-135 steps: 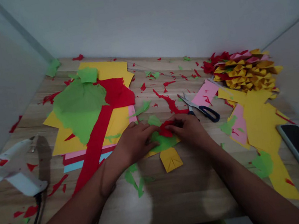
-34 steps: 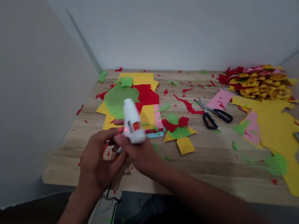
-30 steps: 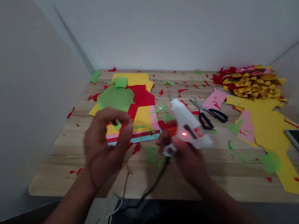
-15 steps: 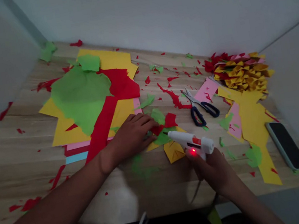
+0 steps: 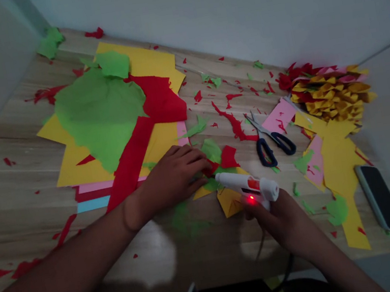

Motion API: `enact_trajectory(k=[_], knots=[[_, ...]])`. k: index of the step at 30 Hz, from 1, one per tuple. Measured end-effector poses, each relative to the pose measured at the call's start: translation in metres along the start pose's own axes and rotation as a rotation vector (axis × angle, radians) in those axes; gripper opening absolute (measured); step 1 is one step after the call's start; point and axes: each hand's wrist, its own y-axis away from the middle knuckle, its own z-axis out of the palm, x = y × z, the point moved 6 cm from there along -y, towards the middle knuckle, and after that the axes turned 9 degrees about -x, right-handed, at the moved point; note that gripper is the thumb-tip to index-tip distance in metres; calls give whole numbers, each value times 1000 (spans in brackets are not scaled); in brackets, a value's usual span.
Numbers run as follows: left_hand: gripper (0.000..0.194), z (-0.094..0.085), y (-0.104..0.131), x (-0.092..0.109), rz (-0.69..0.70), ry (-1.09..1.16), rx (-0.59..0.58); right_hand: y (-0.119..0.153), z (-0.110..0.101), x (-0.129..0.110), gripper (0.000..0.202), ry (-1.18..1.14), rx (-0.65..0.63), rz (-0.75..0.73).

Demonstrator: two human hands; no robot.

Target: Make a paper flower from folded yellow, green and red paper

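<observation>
Right hand: my right hand (image 5: 286,220) is wrapped around the glue gun (image 5: 242,184), its red light lit.
Glue gun: near centre, over the yellow folded paper (image 5: 228,202), nozzle close to the red paper (image 5: 212,168).
Left hand: my left hand (image 5: 175,177) has its fingertips at the red paper; I cannot tell whether they pinch it.
Right side: phone (image 5: 381,197) on the worktop (image 5: 214,262).
Farther: open scissors (image 5: 264,147).
Far right: folded-paper bundle (image 5: 332,93).

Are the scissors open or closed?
Open: the scissors lie on the table with blades apart at the tips and handles spread.
</observation>
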Motion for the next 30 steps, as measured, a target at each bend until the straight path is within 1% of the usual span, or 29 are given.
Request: enact_trajectory(k=[5, 11, 17, 23, 28, 30], knots=[[21, -1, 0, -1, -18, 13, -9, 1, -1, -3, 34, 24, -19, 20], [22, -2, 0, 1, -3, -7, 1, 1, 1, 2, 35, 10, -55, 50], [22, 1, 1, 0, 17, -32, 16, 1, 1, 4, 35, -30, -53, 57], [22, -2, 0, 1, 4, -11, 2, 1, 1, 8, 35, -64, -50, 64], [21, -2, 0, 0, 16, -19, 18, 0, 1, 9, 31, -91, -43, 65], [21, -2, 0, 0, 21, -17, 22, 1, 0, 9, 32, -78, -41, 71]])
